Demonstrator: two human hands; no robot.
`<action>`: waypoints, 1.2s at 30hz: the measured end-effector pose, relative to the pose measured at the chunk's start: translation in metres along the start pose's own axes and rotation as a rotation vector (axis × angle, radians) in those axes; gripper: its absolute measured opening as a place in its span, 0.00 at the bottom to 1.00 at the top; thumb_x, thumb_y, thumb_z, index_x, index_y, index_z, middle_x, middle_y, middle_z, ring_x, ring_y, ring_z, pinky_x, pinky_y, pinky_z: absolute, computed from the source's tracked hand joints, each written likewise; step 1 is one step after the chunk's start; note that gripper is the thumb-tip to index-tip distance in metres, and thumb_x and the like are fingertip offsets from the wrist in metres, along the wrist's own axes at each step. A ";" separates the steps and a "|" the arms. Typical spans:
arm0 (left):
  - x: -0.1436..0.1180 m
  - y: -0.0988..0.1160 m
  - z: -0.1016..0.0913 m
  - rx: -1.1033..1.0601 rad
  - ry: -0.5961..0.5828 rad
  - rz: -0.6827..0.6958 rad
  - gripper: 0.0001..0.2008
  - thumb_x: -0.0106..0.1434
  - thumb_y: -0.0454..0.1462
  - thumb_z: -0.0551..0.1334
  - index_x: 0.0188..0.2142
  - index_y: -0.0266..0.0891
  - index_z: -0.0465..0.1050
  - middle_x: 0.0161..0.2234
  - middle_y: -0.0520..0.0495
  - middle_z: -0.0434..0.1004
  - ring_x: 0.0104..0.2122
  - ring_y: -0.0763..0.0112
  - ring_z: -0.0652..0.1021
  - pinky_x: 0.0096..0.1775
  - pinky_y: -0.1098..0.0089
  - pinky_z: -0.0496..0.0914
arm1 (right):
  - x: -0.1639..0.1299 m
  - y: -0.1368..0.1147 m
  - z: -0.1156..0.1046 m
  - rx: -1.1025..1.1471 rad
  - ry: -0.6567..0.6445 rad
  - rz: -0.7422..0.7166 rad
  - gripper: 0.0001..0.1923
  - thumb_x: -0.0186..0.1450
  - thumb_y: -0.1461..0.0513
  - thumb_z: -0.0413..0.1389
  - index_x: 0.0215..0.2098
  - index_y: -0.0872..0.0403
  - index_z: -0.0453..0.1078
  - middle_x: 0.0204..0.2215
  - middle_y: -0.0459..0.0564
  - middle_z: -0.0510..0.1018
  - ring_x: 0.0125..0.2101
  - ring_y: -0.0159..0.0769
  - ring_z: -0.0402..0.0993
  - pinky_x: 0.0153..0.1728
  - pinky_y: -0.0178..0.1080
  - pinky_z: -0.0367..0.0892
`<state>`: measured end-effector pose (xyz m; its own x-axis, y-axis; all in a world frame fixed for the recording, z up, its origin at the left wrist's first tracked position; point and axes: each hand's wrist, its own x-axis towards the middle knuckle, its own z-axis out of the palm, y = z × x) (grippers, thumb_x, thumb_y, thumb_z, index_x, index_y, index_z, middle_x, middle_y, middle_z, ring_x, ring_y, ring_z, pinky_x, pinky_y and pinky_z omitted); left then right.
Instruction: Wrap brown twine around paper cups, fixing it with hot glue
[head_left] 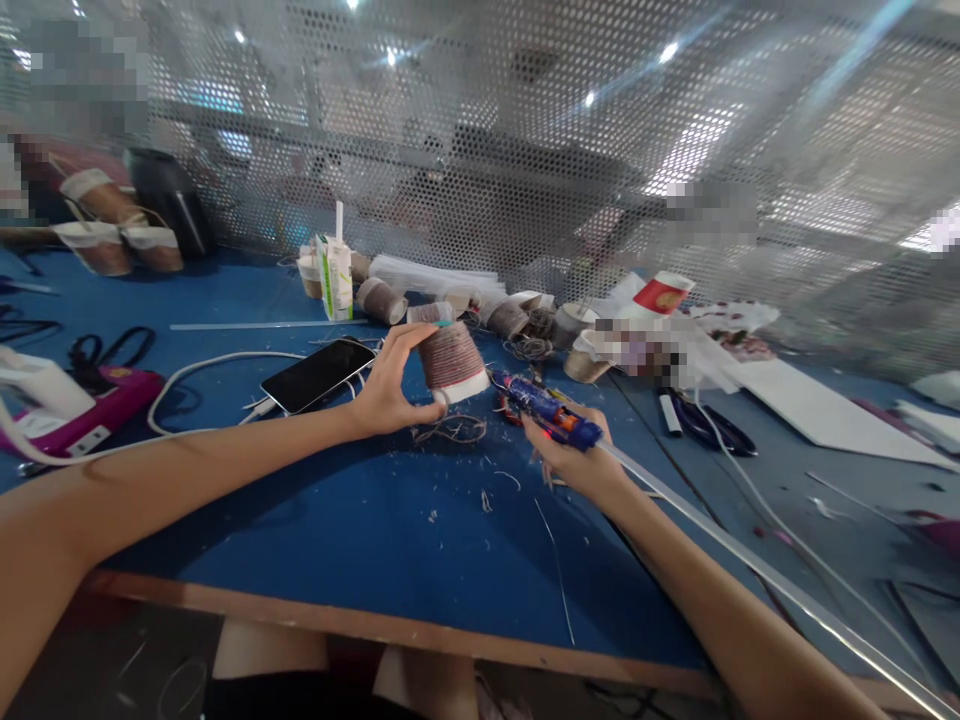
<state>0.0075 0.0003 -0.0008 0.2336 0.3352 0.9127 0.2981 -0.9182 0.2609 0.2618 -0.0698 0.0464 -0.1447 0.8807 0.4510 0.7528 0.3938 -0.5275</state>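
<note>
Twine-wrapped cup (452, 360) is held tilted just above the blue table (337, 520), centre of view, white rim down-right, open end up-left. Left hand (390, 385) grips it: thumb under the lower edge, fingers curled over the top, closed around the cup body. Wrap covers most of the cup; the bottom band is bare white.

Right hand (574, 455) is closed on a blue glue gun (544, 405), nozzle pointing left at the cup's lower end, tip just beside it; cannot tell if it touches. A clear glue stick (750, 565) runs out the back of the gun, long, down to the right along the forearm.

Loose twine loop (450, 430) lies on the table right under the cup, scraps and trimmings around it.

Phone (319, 373) lies screen up left of the cup, white cable (195, 370) plugged in and running off left. Pink device (97, 415) at far left. Juice carton (336, 275) with straw stands behind, more wrapped cups (382, 300) lying in a row beside it. Scissors (705, 420) right of the gun. Perforated metal screen (525, 150) backs the table
</note>
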 end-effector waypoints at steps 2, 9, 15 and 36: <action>-0.001 0.000 0.000 -0.038 0.006 -0.014 0.40 0.55 0.48 0.69 0.63 0.43 0.54 0.56 0.37 0.62 0.56 0.54 0.68 0.53 0.54 0.74 | 0.006 0.003 -0.008 -0.140 -0.042 -0.030 0.14 0.60 0.55 0.53 0.19 0.49 0.58 0.14 0.45 0.68 0.18 0.35 0.68 0.20 0.36 0.60; -0.002 -0.001 0.000 -0.114 0.019 -0.017 0.42 0.55 0.49 0.69 0.64 0.44 0.53 0.56 0.37 0.60 0.57 0.53 0.67 0.53 0.53 0.74 | 0.029 0.034 -0.046 -0.646 -0.228 -0.016 0.11 0.57 0.53 0.57 0.30 0.51 0.64 0.31 0.55 0.77 0.32 0.49 0.77 0.31 0.43 0.67; -0.001 -0.003 0.001 -0.103 0.014 -0.004 0.42 0.55 0.49 0.68 0.64 0.46 0.51 0.57 0.37 0.60 0.58 0.51 0.66 0.58 0.46 0.68 | 0.027 0.035 -0.050 -0.335 -0.252 -0.259 0.29 0.52 0.52 0.64 0.47 0.51 0.62 0.46 0.58 0.72 0.48 0.53 0.71 0.48 0.54 0.68; -0.002 -0.003 0.002 -0.034 -0.029 -0.014 0.43 0.55 0.49 0.69 0.64 0.44 0.50 0.56 0.37 0.60 0.57 0.52 0.66 0.58 0.46 0.68 | -0.013 -0.050 0.016 1.281 -0.554 0.173 0.13 0.58 0.55 0.55 0.27 0.49 0.54 0.23 0.44 0.69 0.23 0.36 0.67 0.33 0.46 0.67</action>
<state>0.0079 0.0031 -0.0039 0.2564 0.3536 0.8996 0.2702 -0.9198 0.2845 0.2161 -0.0961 0.0553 -0.5682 0.8119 0.1340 -0.2692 -0.0296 -0.9626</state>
